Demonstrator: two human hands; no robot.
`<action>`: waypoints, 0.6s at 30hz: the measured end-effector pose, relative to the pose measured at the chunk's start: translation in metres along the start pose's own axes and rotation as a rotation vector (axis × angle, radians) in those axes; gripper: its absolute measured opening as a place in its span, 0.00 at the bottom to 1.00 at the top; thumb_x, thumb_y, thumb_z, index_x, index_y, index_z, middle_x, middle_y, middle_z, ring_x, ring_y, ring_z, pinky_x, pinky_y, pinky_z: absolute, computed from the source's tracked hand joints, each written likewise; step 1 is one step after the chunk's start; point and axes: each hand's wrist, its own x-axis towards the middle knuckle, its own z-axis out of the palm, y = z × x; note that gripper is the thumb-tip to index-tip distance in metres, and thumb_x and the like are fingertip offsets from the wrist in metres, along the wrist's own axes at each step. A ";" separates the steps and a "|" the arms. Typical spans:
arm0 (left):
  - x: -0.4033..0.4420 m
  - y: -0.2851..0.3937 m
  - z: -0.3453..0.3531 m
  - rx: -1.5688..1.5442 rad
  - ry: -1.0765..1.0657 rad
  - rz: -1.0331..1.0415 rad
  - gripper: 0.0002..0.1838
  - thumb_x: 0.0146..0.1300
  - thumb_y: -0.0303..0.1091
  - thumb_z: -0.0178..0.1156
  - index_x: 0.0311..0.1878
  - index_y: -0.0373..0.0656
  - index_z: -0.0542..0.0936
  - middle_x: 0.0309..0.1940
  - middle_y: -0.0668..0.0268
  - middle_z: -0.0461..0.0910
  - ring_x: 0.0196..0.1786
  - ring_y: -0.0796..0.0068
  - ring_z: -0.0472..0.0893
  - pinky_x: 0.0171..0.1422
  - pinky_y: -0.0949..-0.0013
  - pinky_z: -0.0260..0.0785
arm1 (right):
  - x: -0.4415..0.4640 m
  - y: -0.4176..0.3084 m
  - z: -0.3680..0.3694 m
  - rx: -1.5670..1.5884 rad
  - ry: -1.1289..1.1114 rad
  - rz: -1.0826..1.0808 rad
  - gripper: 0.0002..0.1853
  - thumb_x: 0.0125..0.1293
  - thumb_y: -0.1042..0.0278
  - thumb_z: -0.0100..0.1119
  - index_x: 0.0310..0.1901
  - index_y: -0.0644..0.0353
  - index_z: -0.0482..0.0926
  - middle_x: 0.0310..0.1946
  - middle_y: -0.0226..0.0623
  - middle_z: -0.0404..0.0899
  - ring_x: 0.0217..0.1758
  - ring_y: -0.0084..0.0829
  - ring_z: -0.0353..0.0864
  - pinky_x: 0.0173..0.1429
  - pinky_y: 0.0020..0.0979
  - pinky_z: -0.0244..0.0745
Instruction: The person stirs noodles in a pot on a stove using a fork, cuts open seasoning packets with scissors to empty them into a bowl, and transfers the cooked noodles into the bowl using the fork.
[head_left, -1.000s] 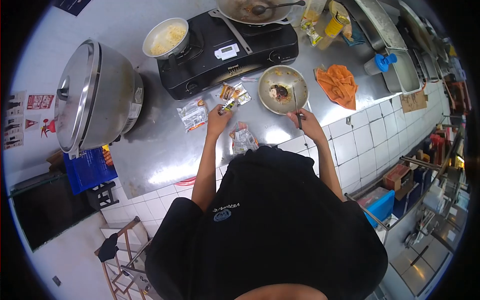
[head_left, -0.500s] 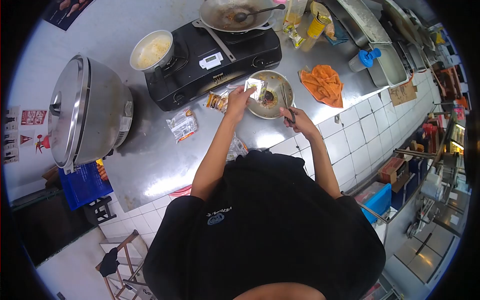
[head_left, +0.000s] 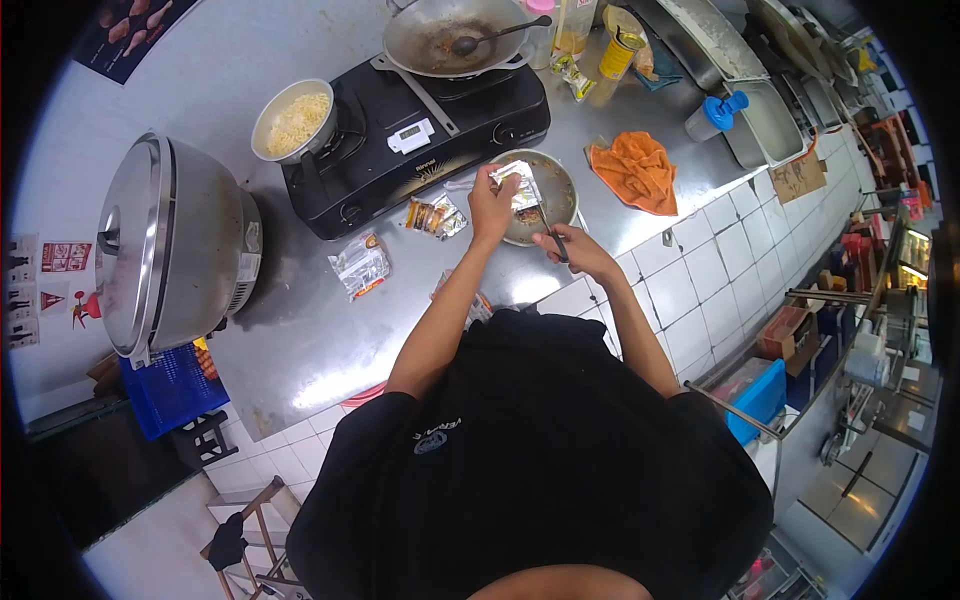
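My left hand [head_left: 491,205] pinches a small white and silver sachet [head_left: 520,183] over the metal bowl [head_left: 562,190]. My right hand [head_left: 577,249] is closed round the dark handles of the scissors [head_left: 558,243], whose blades point up at the sachet's lower edge. Some food shows at the bottom of the bowl, partly hidden by the sachet. Left of the bowl lie an orange-brown packet [head_left: 434,217] and a clear, crumpled wrapper [head_left: 361,265]. Another wrapper [head_left: 478,308] is partly hidden by my left forearm.
Behind the bowl stands a black gas stove [head_left: 420,165] with a pot of noodles [head_left: 294,123] and a wok [head_left: 440,45]. A large steel cooker [head_left: 190,240] is at the left. An orange cloth [head_left: 637,172] and a blue-lidded container [head_left: 708,118] are to the right.
My left hand has moved right and up, bringing the sachet over the bowl. The scissors in my right hand have moved to the sachet. The whole view has shifted.
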 end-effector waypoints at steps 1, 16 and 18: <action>-0.001 0.005 0.001 0.114 0.017 0.025 0.17 0.64 0.37 0.63 0.51 0.37 0.74 0.37 0.54 0.84 0.37 0.66 0.85 0.41 0.67 0.74 | 0.001 0.000 0.001 0.001 0.001 0.000 0.32 0.54 0.28 0.63 0.37 0.55 0.77 0.21 0.21 0.67 0.21 0.15 0.63 0.20 0.21 0.53; 0.004 -0.007 0.003 0.480 0.023 0.239 0.15 0.70 0.37 0.54 0.52 0.37 0.68 0.39 0.42 0.80 0.44 0.43 0.80 0.51 0.53 0.69 | 0.011 0.008 0.007 0.117 0.044 -0.064 0.31 0.56 0.30 0.64 0.35 0.57 0.80 0.17 0.20 0.67 0.17 0.12 0.63 0.18 0.18 0.53; 0.004 -0.010 0.004 0.493 0.020 0.260 0.15 0.71 0.37 0.53 0.52 0.36 0.67 0.41 0.41 0.79 0.46 0.40 0.79 0.53 0.51 0.68 | 0.013 0.008 0.007 0.111 0.063 -0.066 0.30 0.56 0.31 0.64 0.35 0.57 0.81 0.16 0.20 0.67 0.16 0.12 0.63 0.18 0.18 0.53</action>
